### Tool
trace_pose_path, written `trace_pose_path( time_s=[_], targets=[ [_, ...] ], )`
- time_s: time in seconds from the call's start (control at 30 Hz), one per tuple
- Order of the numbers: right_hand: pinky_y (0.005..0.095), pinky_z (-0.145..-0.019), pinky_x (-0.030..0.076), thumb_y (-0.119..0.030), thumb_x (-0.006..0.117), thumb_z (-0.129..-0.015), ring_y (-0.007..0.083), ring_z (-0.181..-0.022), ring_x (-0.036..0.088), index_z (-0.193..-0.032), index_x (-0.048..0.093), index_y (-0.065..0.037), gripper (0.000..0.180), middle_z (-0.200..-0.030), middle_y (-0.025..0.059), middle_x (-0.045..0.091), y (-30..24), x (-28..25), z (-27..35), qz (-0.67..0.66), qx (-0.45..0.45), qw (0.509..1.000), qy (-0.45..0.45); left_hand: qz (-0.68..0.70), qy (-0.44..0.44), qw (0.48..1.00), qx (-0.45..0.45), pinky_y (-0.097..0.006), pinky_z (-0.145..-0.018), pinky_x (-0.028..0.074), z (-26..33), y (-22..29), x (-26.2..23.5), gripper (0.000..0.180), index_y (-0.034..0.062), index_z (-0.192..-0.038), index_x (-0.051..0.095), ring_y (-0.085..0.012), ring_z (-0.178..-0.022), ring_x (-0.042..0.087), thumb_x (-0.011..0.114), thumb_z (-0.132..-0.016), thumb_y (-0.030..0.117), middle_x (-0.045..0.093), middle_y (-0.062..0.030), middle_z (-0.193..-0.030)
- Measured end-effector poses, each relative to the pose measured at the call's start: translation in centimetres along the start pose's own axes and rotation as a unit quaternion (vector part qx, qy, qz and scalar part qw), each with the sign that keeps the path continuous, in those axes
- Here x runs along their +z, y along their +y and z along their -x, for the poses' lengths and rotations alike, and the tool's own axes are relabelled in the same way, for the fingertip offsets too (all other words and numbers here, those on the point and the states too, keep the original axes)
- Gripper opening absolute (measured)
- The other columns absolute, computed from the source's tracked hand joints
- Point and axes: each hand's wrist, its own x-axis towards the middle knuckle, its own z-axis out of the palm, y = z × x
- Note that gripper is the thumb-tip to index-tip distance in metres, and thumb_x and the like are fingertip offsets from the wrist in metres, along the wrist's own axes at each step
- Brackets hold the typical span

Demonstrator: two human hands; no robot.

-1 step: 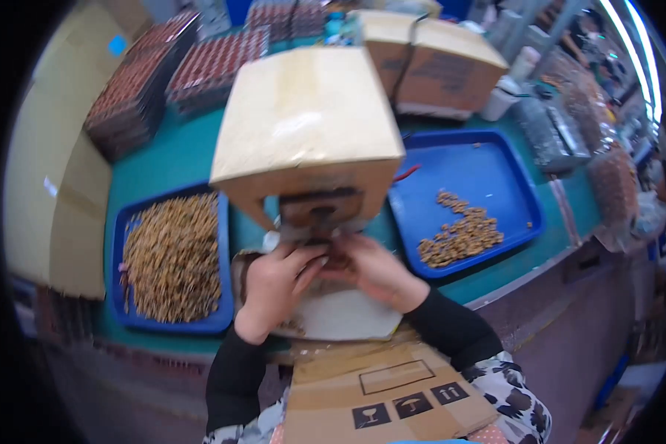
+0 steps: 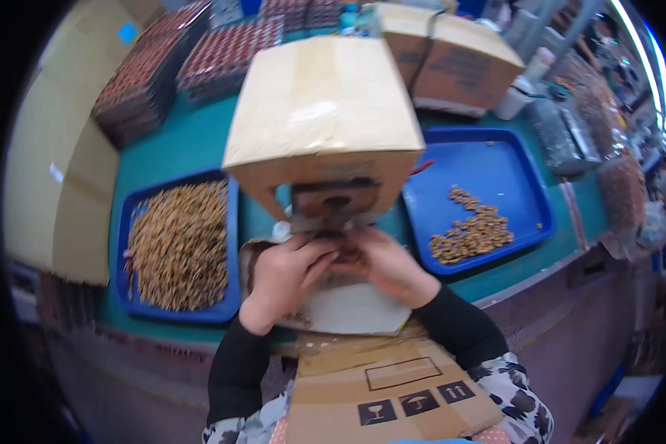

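Both of my hands meet at the opening under a cardboard-covered bench machine [image 2: 325, 122]. My left hand [image 2: 277, 277] has its fingers curled together, the thumb and fingertips pinching close to the dark work area [image 2: 333, 203]. Opposite it, my right hand [image 2: 396, 270] is bent inward with its fingers closed near the same spot, slightly blurred. Whatever the fingertips hold is too small and hidden to name. Beneath the hands lies a pale board [image 2: 355, 307], with a few small brass-coloured parts [image 2: 297, 318] beside my left wrist.
A blue tray [image 2: 233, 288] heaped with small brass-coloured parts stands left. Another blue tray [image 2: 488, 155] at right holds fewer pieces and a red strip. Stacked reddish-brown trays [image 2: 229, 55] and a large carton [image 2: 451, 59] stand behind. A cardboard flap [image 2: 392, 392] lies against my lap.
The whole scene sits a little further right and the far items slightly higher in the picture, as the head view turns. My hands stay together at the machine.
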Motion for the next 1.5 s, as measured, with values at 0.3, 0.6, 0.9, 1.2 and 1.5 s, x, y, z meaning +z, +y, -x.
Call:
trace_pose_path(
  time_s=[0.3,0.6,0.9,1.2,1.5],
  targets=[
    [0.0334,-0.088,0.052,-0.022,0.037,-0.102,0.0235,-0.108,0.060,-0.138,0.036,0.001,0.043,-0.121,0.0175,0.056,0.2,-0.1,-0.7,0.025,0.029,0.998,-0.058,0.085,-0.123,0.984,-0.099,-0.034,-0.057,0.048,0.0,-1.2,-1.4,0.020,0.0080,-0.089,0.066,-0.0258,-0.066,0.061,0.069,-0.076,0.023,0.061,-0.0093,-0.075],
    [0.0236,-0.072,0.051,-0.028,0.047,-0.098,0.0126,-0.095,0.060,-0.126,0.051,-0.001,0.039,-0.107,0.0094,0.061,-0.3,0.6,-0.4,0.143,0.035,0.988,-0.047,0.100,-0.111,0.984,-0.095,-0.035,-0.057,0.046,0.5,-1.2,-1.6,0.017,0.0072,-0.081,0.062,-0.0263,-0.063,0.057,0.070,-0.075,0.021,0.058,-0.0091,-0.071],
    [0.0164,-0.044,0.025,-0.008,0.063,-0.089,0.0018,-0.054,0.034,-0.105,0.058,-0.002,0.018,-0.083,0.0002,0.056,-0.3,-0.7,-0.5,0.049,0.041,0.996,-0.062,0.089,-0.011,0.988,-0.124,-0.032,-0.053,0.043,0.3,-1.1,-1.8,0.017,0.0040,-0.085,0.063,-0.0176,-0.055,0.049,0.071,-0.075,0.016,0.049,-0.0060,-0.064],
    [0.0157,-0.044,0.025,-0.005,0.062,-0.089,0.0016,-0.054,0.036,-0.104,0.058,-0.001,0.016,-0.085,0.0008,0.058,-0.3,-0.1,-0.4,0.077,-0.058,0.995,0.019,0.132,-0.036,0.980,-0.144,-0.032,-0.053,0.043,0.3,-0.1,-1.1,0.027,0.0020,-0.097,0.066,-0.0166,-0.054,0.050,0.070,-0.078,0.021,0.050,-0.0069,-0.062],
    [0.0160,-0.049,0.029,-0.006,0.062,-0.088,0.0013,-0.058,0.038,-0.109,0.060,-0.002,0.021,-0.085,-0.0010,0.057,-0.5,0.4,-0.1,0.135,-0.078,0.988,0.007,0.335,-0.005,0.910,-0.245,-0.026,-0.060,0.046,0.9,-1.1,0.2,0.024,0.0000,-0.095,0.066,-0.0097,-0.065,0.053,0.065,-0.087,0.022,0.060,-0.0014,-0.073]
  ],
)
